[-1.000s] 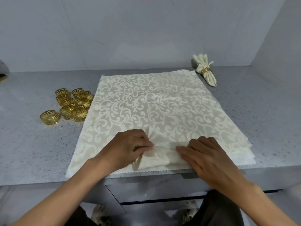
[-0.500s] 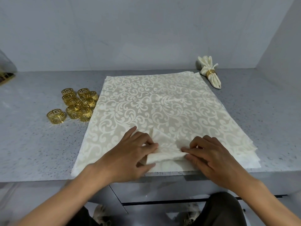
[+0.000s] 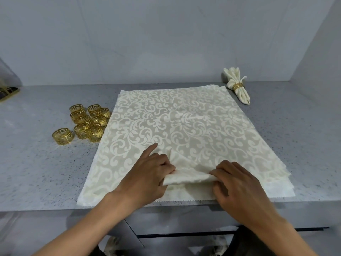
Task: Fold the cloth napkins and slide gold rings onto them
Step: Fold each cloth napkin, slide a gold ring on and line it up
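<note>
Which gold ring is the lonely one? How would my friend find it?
Look at the grey counter, left of the big patterned napkin. A bunch of gold rings sits huddled together there. The lonely ring stands apart at the bunch's near left, nearest the counter's front edge, touching none of the others.

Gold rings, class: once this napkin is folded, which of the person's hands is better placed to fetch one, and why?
Probably the left hand: the loose gold rings sit on its side, beside the napkin. The right hand would have to cross over.
</note>
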`<control>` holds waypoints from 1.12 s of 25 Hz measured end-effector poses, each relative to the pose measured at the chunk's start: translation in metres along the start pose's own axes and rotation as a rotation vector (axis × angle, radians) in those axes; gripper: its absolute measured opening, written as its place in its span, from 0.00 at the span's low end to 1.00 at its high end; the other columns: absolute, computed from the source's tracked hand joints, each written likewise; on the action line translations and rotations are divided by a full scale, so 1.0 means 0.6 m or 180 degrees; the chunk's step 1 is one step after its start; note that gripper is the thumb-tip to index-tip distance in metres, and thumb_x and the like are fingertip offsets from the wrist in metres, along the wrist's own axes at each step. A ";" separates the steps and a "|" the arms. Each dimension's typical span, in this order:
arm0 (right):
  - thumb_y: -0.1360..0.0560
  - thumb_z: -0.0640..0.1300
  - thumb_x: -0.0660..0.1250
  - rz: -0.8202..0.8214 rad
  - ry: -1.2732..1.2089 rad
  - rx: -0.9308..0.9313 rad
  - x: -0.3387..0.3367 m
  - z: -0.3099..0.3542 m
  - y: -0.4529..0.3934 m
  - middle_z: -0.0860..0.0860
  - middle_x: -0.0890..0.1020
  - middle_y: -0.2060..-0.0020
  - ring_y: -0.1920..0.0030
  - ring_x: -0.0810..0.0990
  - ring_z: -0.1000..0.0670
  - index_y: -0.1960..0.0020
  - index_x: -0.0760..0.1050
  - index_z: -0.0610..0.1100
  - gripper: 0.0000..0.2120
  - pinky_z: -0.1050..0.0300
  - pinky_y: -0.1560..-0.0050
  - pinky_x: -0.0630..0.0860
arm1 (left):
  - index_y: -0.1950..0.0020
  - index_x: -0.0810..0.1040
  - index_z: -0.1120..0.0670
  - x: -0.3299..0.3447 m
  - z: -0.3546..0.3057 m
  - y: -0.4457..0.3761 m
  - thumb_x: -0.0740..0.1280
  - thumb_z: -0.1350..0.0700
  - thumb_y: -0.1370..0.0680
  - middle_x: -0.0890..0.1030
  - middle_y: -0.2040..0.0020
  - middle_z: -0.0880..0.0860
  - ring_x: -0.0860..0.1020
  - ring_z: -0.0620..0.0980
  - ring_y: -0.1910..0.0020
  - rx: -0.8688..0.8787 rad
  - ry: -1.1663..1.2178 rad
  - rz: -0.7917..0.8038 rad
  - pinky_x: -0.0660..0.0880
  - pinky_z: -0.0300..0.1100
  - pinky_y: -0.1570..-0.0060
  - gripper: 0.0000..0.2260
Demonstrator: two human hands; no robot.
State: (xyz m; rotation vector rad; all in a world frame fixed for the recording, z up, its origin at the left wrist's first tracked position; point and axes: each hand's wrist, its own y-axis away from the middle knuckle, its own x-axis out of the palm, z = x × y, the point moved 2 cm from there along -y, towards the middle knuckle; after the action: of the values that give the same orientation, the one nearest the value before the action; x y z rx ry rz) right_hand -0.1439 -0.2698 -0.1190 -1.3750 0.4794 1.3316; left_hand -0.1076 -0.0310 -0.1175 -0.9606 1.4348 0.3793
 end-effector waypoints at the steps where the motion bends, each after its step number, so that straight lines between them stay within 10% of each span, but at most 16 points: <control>1: 0.29 0.44 0.56 -0.0009 -0.0158 0.0144 -0.010 0.005 0.000 0.58 0.73 0.63 0.65 0.72 0.55 0.59 0.77 0.48 0.10 0.63 0.65 0.69 | 0.55 0.84 0.51 -0.014 -0.011 -0.004 0.68 0.52 0.33 0.78 0.62 0.45 0.77 0.45 0.61 -0.0083 0.0130 -0.0091 0.65 0.48 0.35 0.10; 5: 0.29 0.49 0.56 0.0245 -0.0789 0.0640 -0.073 0.007 -0.056 0.55 0.68 0.76 0.73 0.67 0.54 0.70 0.63 0.49 0.12 0.61 0.71 0.59 | 0.68 0.77 0.56 -0.121 -0.038 -0.067 0.73 0.50 0.32 0.76 0.74 0.48 0.72 0.45 0.75 -0.1373 0.1556 0.0368 0.68 0.39 0.73 0.12; 8: 0.33 0.52 0.60 0.1115 -0.1242 0.1229 -0.077 -0.042 -0.138 0.55 0.68 0.76 0.75 0.65 0.56 0.73 0.64 0.48 0.13 0.56 0.69 0.63 | 0.54 0.81 0.60 -0.116 0.002 -0.125 0.76 0.61 0.32 0.85 0.56 0.57 0.85 0.53 0.56 -0.2712 0.3099 0.1377 0.82 0.48 0.53 0.10; 10: 0.29 0.55 0.60 0.1391 -0.0712 0.1096 -0.048 -0.049 -0.151 0.56 0.81 0.58 0.58 0.78 0.53 0.55 0.78 0.53 0.11 0.54 0.53 0.73 | 0.52 0.82 0.61 -0.084 0.019 -0.132 0.73 0.63 0.30 0.84 0.51 0.63 0.83 0.60 0.50 -0.3089 0.3312 0.1894 0.78 0.54 0.45 0.08; 13: 0.16 0.55 0.49 0.1349 -0.0628 0.0428 0.014 -0.014 -0.110 0.57 0.59 0.23 0.23 0.54 0.57 0.20 0.52 0.51 0.26 0.68 0.28 0.43 | 0.53 0.82 0.60 -0.043 0.049 -0.134 0.71 0.62 0.29 0.82 0.57 0.59 0.81 0.56 0.58 -0.3265 0.3188 0.2157 0.77 0.46 0.56 0.06; 19: 0.24 0.63 0.30 0.1119 -0.0081 0.0377 0.071 -0.006 -0.100 0.55 0.49 0.20 0.21 0.44 0.55 0.20 0.43 0.49 0.36 0.61 0.26 0.36 | 0.44 0.82 0.63 -0.042 0.085 -0.122 0.78 0.52 0.35 0.83 0.45 0.62 0.81 0.60 0.43 -0.2930 0.2807 0.2089 0.76 0.53 0.41 0.24; 24: 0.28 0.63 0.24 0.1083 0.0309 0.0345 0.086 -0.002 -0.099 0.52 0.48 0.20 0.21 0.44 0.52 0.20 0.43 0.48 0.41 0.57 0.25 0.38 | 0.34 0.77 0.56 -0.034 0.003 -0.104 0.65 0.54 0.23 0.76 0.34 0.53 0.73 0.55 0.34 -0.0639 -0.0308 -0.0235 0.63 0.45 0.33 0.18; 28: 0.30 0.64 0.18 0.1190 0.0395 0.0383 0.086 -0.013 -0.097 0.53 0.42 0.20 0.21 0.39 0.54 0.20 0.38 0.48 0.43 0.56 0.24 0.35 | 0.19 0.47 0.51 0.054 -0.012 -0.074 0.46 0.45 0.16 0.44 0.19 0.48 0.39 0.45 0.21 -0.0549 -0.0015 0.0954 0.41 0.47 0.23 0.26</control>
State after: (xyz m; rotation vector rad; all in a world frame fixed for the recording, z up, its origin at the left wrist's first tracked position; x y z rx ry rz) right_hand -0.0761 -0.2384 -0.1424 -1.3137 0.9214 1.4918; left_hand -0.0745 -0.0729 -0.1324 -0.8805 1.5643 0.7354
